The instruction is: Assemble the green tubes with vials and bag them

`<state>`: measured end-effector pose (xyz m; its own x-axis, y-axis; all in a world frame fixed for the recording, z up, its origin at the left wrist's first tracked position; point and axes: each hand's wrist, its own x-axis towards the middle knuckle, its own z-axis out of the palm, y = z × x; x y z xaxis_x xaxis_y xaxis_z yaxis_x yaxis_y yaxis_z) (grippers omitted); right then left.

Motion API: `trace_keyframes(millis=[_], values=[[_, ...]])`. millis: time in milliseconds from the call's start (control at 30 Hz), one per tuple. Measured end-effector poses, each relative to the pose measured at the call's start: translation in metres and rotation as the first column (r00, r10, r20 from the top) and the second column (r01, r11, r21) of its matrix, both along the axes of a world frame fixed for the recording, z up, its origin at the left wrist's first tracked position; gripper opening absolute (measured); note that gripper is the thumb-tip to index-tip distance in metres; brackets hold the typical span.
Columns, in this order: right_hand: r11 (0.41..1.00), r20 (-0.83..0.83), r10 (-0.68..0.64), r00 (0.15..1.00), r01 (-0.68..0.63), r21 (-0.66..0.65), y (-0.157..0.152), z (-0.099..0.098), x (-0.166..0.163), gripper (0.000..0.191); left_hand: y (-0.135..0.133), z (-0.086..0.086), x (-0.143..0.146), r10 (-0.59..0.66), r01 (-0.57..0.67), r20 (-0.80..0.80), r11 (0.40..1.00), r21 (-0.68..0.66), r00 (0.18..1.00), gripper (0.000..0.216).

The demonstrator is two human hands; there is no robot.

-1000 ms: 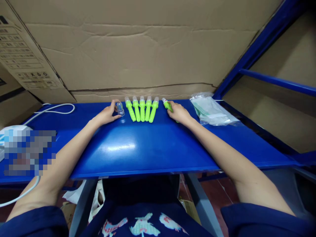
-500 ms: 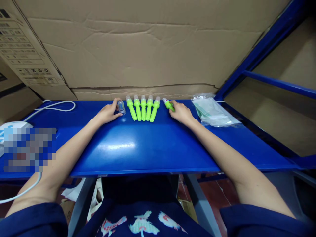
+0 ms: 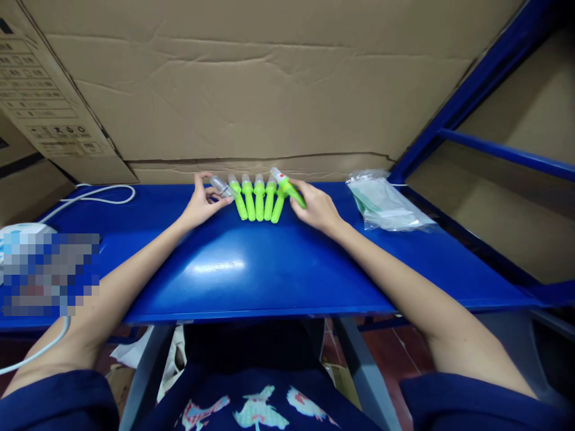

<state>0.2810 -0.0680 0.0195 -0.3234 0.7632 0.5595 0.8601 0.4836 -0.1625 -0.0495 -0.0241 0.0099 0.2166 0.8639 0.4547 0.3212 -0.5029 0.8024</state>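
My left hand is closed around a clear plastic cap, tilted with its wider end toward the right. In my right hand is a lime-green flashlight-like stick; its whitish head with a red spot points up and left. Between the hands, several matching green sticks with clear caps lie side by side on the blue table. The held stick hangs over the rightmost of them and partly hides its head.
A clear plastic bag with pale green and white contents lies at the right. At the left are a white cable, a white device and a blurred-out patch. Cardboard stands along the back edge.
My left hand has lifted the clear cap off the table and tipped it. My right hand has brought the green stick leftward, over the right end of the row.
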Motion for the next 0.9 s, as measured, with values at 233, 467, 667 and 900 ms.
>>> trace_keyframes(millis=[233,467,667,900], values=[[0.936,0.249,0.297,0.922,-0.333,0.116,-0.008,-0.011,-0.018,0.046,-0.016,-0.002,0.032,0.05,0.022,0.343,0.979,-0.201,0.938,0.082],[0.902,0.225,0.39,0.893,-0.42,0.104,-0.011,-0.014,-0.023,0.048,-0.028,-0.005,0.04,-0.043,0.122,0.33,0.968,-0.221,0.943,0.087],[0.908,0.05,0.405,0.913,-0.408,0.101,-0.009,-0.019,-0.023,0.045,-0.037,-0.003,0.043,-0.183,0.202,0.138,0.97,-0.135,0.973,0.071],[0.928,0.045,0.352,0.935,-0.355,0.11,-0.009,-0.013,-0.018,0.037,-0.042,0.005,0.04,-0.154,0.152,-0.048,0.987,-0.05,0.987,0.043]])
